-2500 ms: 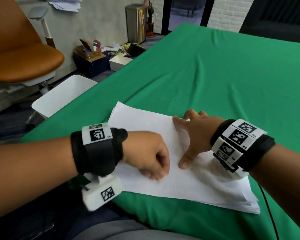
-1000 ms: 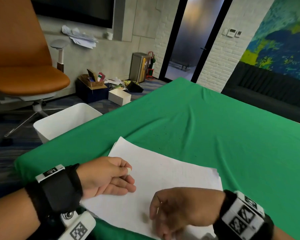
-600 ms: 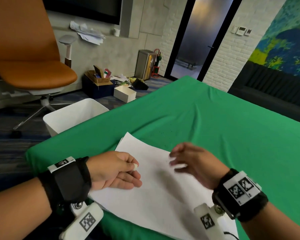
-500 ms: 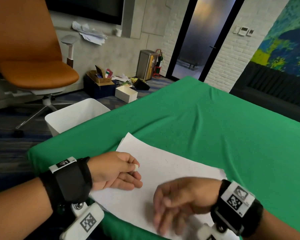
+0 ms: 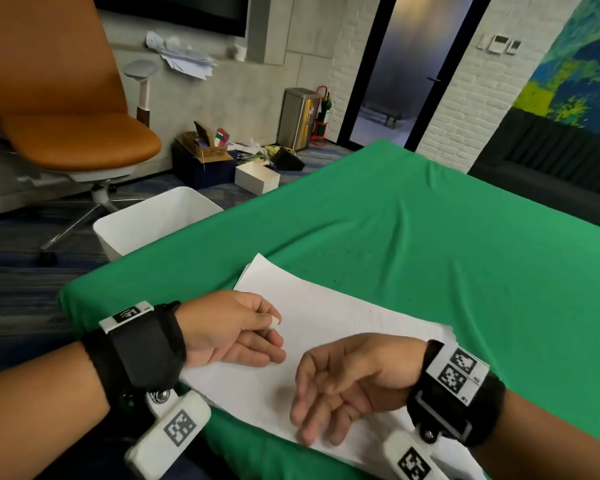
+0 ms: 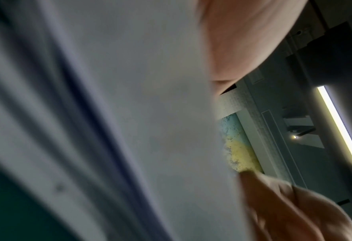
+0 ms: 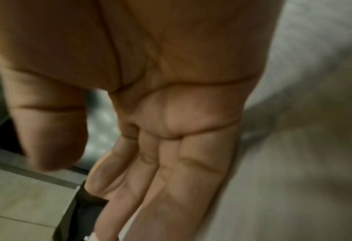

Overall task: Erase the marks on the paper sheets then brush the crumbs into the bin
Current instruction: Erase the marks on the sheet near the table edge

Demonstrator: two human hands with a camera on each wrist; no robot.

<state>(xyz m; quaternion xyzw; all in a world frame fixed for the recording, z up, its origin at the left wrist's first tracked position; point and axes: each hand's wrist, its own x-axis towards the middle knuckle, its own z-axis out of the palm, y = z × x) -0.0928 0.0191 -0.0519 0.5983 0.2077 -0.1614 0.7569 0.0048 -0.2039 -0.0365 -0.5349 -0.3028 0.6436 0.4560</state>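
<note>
Your left hand (image 5: 229, 327) pinches the eraser (image 5: 274, 321) | right hand (image 5: 347, 379) fingers loose over the paper (image 5: 343, 317) | risk: sweeping sends crumbs (image 5: 340, 251) past the bin (image 5: 153, 220).

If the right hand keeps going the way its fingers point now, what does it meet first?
Probably the near edge of the white paper stack: the right hand points its open fingers down toward it. Depth is unclear.

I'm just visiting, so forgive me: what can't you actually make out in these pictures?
- Pencil marks on the paper sheets: too faint in the head view.
- Eraser: only its white tip shows; the left hand covers the rest.
- Inside of the white bin: its floor is cut off by the green table.
- Right hand: motion-blurred in the head and right wrist views.
- Left wrist view: blurred paper fills it.
</note>
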